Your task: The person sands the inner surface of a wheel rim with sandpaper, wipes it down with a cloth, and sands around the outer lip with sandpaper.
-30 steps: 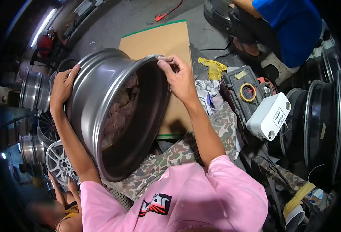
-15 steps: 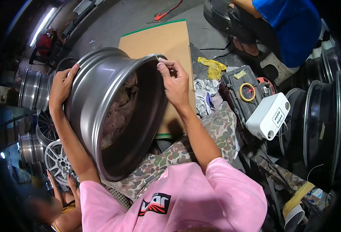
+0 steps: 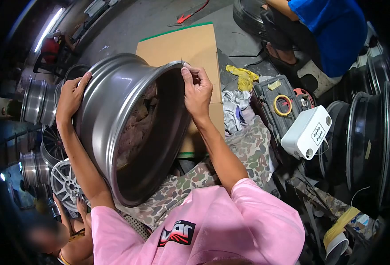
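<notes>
A grey metallic wheel rim (image 3: 98, 106) leans on its side across my lap, its open barrel turned toward the right. My left hand (image 3: 72, 98) grips its far left edge, thumb on the outside and fingers hidden behind. At the upper right of the rim's lip, my right hand (image 3: 198, 90) is closed in a pinch. A small thin, blade-like piece (image 3: 183, 63) sticks up from its fingertips beside the lip; its exact kind is too small to tell. Crumpled brownish material (image 3: 135, 126) shows through the barrel.
Cardboard (image 3: 173, 42) lies beyond the rim. To the right are rags (image 3: 237, 106), a tape roll (image 3: 283, 105) on a dark case, a white box (image 3: 306, 132) and more wheel rims (image 3: 358, 141). One person in blue (image 3: 332, 35) sits upper right; another person (image 3: 78, 243) is lower left.
My right hand and forearm have shifted slightly left at the rim's lip, and the thin piece now points more upright. My left hand and the rim stay almost still.
</notes>
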`<state>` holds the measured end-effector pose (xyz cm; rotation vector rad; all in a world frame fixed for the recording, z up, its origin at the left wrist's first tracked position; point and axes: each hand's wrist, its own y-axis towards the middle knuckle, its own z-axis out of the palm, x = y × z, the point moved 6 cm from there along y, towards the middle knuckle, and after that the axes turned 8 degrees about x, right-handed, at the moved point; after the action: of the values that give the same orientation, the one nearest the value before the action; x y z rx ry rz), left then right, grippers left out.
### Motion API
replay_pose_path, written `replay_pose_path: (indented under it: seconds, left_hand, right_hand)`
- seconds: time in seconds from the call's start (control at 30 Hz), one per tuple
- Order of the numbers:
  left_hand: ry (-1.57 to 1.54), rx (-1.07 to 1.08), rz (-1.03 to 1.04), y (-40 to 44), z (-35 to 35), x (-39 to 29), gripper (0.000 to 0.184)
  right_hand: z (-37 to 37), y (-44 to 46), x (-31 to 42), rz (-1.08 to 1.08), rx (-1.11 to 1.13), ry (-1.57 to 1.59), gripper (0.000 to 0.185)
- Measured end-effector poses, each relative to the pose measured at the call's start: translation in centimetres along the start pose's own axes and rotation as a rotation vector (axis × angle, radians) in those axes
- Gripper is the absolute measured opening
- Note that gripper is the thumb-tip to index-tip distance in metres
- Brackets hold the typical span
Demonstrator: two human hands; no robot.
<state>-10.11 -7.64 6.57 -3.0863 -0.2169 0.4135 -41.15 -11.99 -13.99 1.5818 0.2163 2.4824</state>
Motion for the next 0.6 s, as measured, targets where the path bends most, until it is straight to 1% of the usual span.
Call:
replay_pose_path:
  seconds: [0.07, 0.1, 0.2, 0.23, 0.33, 0.37, 0.5, 0.6]
  left_hand:
    - [-0.006, -0.009, 0.026, 0.2, 0.0, -0.1, 0.053]
    - [-0.017, -0.014, 0.021, 0.2, 0.0, -0.2, 0.053]
    - [-0.018, 0.009, -0.013, -0.3, 0.0, 0.0, 0.053]
    - [-0.013, 0.017, -0.016, -0.1, -0.1, -0.1, 0.053]
    - [-0.011, -0.011, -0.006, -0.1, 0.1, 0.2, 0.054]
    - [-0.025, -0.010, -0.003, -0.2, 0.2, 0.2, 0.054]
    - [-0.032, -0.011, 0.003, -0.3, 0.1, -0.1, 0.053]
    - [0.004, -0.009, 0.009, -0.2, 0.0, -0.2, 0.053]
  right_hand:
    - [0.0, -0.5, 0.8, 0.001, 0.016, -0.009, 0.018]
    - [0.5, -0.9, 1.5, -0.028, 0.014, 0.101, 0.019]
    - [-1.1, 0.5, -0.8, 0.020, -0.011, -0.053, 0.020]
    - [-1.8, 1.1, -1.8, 0.000, -0.005, -0.142, 0.020]
    - [-1.5, 0.5, -0.1, 0.020, 0.058, 0.004, 0.020]
    - [-1.2, 0.2, 1.1, 0.030, 0.105, -0.009, 0.020]
    - [-1.5, 1.2, 1.1, 0.077, 0.166, -0.022, 0.020]
    - [-1.6, 1.2, 2.2, 0.044, 0.184, -0.044, 0.020]
